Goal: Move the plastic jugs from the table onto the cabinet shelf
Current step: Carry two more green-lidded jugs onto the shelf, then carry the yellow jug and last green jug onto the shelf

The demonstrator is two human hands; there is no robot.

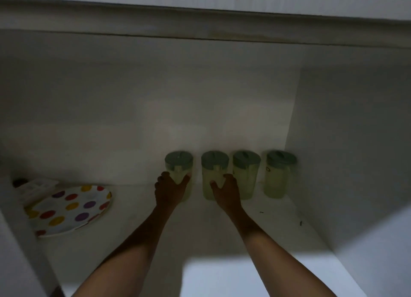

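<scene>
Cabinet shelf: four green-lidded plastic jugs in a row at the back wall, upright. Left hand, grip around the leftmost jug. Right hand, grip around the second jug. Spotted plate at 9 o'clock.

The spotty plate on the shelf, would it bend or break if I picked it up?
The spotty plate looks thin and flat, so probably light. It seems stiff rather than floppy. Its glossy surface may be slippery; whether it would shatter is unclear in this dim view.
</scene>
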